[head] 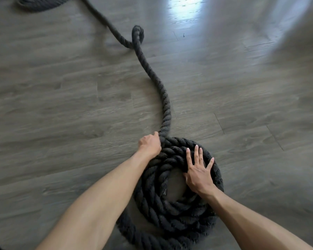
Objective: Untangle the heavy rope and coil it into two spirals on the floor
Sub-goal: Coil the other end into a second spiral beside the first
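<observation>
A thick black twisted rope (165, 105) runs over the grey wood floor. Close to me it lies wound in a flat spiral (172, 212) with a small bare patch of floor at its centre. My left hand (150, 144) is closed around the rope where the free length leaves the spiral's far left edge. My right hand (199, 173) rests flat on the spiral's right side, fingers spread. The free length snakes away, makes a small twisted loop (137, 34), and continues to a second dark pile of rope (36, 4) at the top left, partly cut off.
Grey wood-look plank floor (61, 105) all around. A bright reflection of light (184, 9) lies on the floor at the far centre. A pale blurred surface (304, 24) fills the top right corner.
</observation>
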